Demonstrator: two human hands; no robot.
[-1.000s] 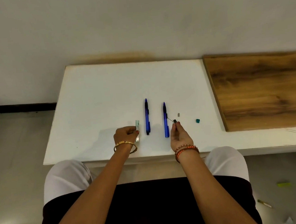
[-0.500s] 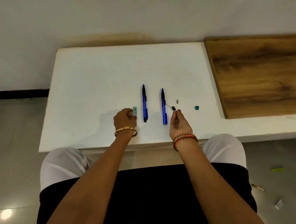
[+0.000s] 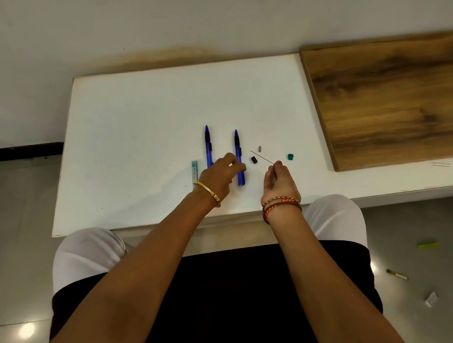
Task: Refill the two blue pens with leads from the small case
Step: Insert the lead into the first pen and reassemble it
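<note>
head view — steeply down, over table (image 3: pixel 158 108)

case (image 3: pixel 195 173) left of pens (image 3: pixel 208 146), on table (image 3: pixel 138 124)

Thin lead (image 3: pixel 262 157) between right fingers (image 3: pixel 277 164)

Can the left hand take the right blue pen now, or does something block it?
Probably yes. The left hand is already at the right blue pen, with nothing between; the right hand stays aside.
</note>
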